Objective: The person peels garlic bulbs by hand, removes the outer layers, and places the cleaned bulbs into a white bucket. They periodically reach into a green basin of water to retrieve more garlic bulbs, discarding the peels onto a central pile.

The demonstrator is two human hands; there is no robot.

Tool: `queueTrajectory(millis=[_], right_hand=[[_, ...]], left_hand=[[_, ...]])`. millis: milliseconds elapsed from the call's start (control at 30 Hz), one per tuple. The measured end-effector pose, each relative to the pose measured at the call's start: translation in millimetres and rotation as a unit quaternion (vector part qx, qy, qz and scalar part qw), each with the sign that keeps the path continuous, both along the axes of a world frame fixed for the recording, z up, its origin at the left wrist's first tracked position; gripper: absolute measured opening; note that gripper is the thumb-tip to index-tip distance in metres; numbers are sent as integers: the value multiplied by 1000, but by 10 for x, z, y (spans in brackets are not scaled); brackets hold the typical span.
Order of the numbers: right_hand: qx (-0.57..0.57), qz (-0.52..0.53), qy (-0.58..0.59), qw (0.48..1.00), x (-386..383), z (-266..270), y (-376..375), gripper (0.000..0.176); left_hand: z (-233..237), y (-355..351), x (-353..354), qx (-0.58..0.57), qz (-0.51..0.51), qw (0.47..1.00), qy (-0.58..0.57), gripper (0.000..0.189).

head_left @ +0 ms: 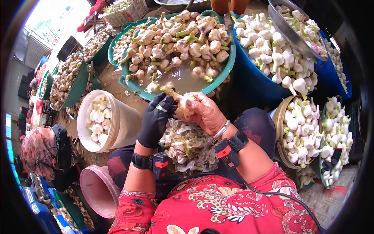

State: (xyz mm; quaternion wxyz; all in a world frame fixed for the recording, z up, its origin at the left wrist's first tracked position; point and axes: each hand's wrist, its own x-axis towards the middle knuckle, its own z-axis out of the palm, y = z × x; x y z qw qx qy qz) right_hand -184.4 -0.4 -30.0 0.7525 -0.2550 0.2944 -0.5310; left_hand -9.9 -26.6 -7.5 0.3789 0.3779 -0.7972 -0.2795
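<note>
A garlic bulb (183, 109) with a stubby stem is held between my two hands in front of me. My left hand (156, 123), in a black glove, closes around the stem side. Bare fingers of my right hand (206, 113) grip the bulb from the other side, the thumb pressed on its skin. Beneath my hands lies a heap of papery garlic peelings (189, 148). Just beyond them stands a green tub (130, 82) of unpeeled, dirty garlic (171, 43) with murky water (171, 80) at its near side.
A white bucket (126, 121) with peeled garlic stands left, near a pink bucket (99, 191). On the right are a blue tub (249, 74) and a round container (286, 150) of white bulbs. A person in a patterned head covering (37, 152) is at far left.
</note>
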Motion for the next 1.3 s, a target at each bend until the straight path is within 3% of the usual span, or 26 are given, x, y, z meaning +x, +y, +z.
queueTrajectory(millis=[33, 67, 133, 200, 233, 300, 400, 633, 700, 733, 800, 867, 967, 1000, 1067, 1100, 1133, 1200, 1233, 1267, 1300], right_hand=[[1, 2, 0, 1000, 1, -8, 3, 42], [5, 16, -8, 1000, -1, -19, 1, 42], [8, 30, -15, 999, -14, -38, 6, 42], [10, 57, 13, 998, -24, -61, 32, 43], [12, 60, 13, 998, -26, -76, 49, 43], [57, 64, -30, 996, -27, -93, 58, 42], [99, 73, -86, 989, -27, -46, 53, 43], [102, 63, -123, 985, 9, -16, 85, 39], [56, 65, -86, 993, 20, -26, 122, 37], [55, 64, -87, 993, 32, -22, 142, 37], [52, 36, -54, 997, 55, -7, 185, 35], [49, 40, -37, 997, 25, -10, 193, 34], [67, 110, -105, 986, -48, -89, 165, 37], [67, 109, -105, 986, -79, -117, 130, 37], [147, 200, -200, 948, -110, -114, 75, 40], [227, 167, -183, 942, -102, 27, 89, 43], [228, 167, -183, 942, -107, -27, 89, 43], [188, 336, -279, 880, -94, -91, 102, 45], [198, 319, -195, 906, -34, -113, 187, 46], [169, 366, -250, 881, 10, -151, 196, 46], [161, 359, -234, 889, 3, -175, 196, 46]], left_hand=[[0, 16, -39, 202, 35, 969, 135, 32], [93, 36, -108, 392, 67, 880, 260, 33], [-14, 21, -105, 396, 48, 878, 265, 34], [-98, 35, -125, 281, 17, 930, 236, 30], [-118, 66, -112, 282, 20, 929, 237, 30], [-7, 129, -126, 444, 45, 823, 353, 31], [54, 217, -108, 467, 38, 789, 397, 27], [139, 364, -89, 377, 101, 843, 370, 21], [170, 358, -66, 336, 46, 900, 273, 28], [178, 342, -60, 336, 45, 901, 272, 28], [177, 295, -43, 445, 38, 850, 279, 26], [97, 279, 1, 447, 38, 853, 266, 28], [154, 319, -30, 432, 27, 860, 270, 23], [158, 314, -13, 398, 31, 891, 215, 21], [141, 324, 26, 365, 38, 917, 159, 19], [121, 335, 43, 318, 46, 937, 138, 19], [100, 329, 66, 268, 54, 955, 118, 19], [97, 291, 91, 246, 67, 965, 67, 25], [97, 287, 67, 178, 17, 982, 69, 27], [128, 277, 10, 106, -34, 991, 71, 28], [5, 270, -38, 212, -50, 966, 135, 28]])
